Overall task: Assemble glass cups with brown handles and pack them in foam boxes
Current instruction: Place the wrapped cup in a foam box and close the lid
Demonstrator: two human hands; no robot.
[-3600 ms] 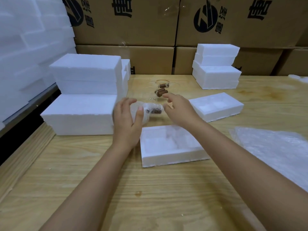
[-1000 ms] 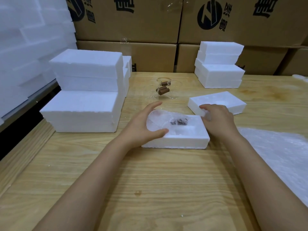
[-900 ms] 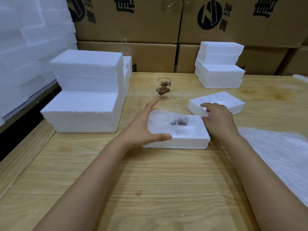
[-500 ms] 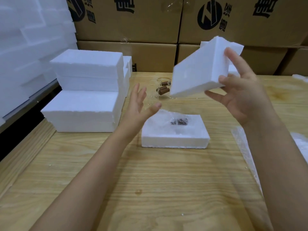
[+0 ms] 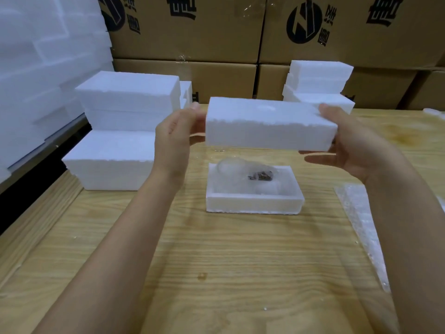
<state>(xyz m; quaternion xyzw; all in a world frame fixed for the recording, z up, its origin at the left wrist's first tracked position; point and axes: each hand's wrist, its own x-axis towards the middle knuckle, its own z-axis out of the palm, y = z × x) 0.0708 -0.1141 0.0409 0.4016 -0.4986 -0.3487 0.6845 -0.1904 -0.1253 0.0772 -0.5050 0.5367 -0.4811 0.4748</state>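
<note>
A white foam box half (image 5: 254, 203) lies on the wooden table. In it rests a wrapped glass cup (image 5: 243, 168) with its brown handle (image 5: 261, 175) showing through the wrap. Above it hovers a second foam half, the lid (image 5: 267, 127), held level. My left hand (image 5: 174, 141) grips the lid's left end and my right hand (image 5: 354, 145) grips its right end, thumb on top and fingers underneath. The lid hides the loose cups behind it.
Stacks of foam boxes stand at the left (image 5: 120, 131) and back right (image 5: 317, 85). Cardboard cartons (image 5: 216, 32) line the back. A sheet of bubble wrap (image 5: 368, 225) lies at the right. A white foam wall (image 5: 43, 68) rises at the far left.
My right hand picked the foam lid off the table, lifted and turned it. Now both hands hold it level over the box with the cup.
</note>
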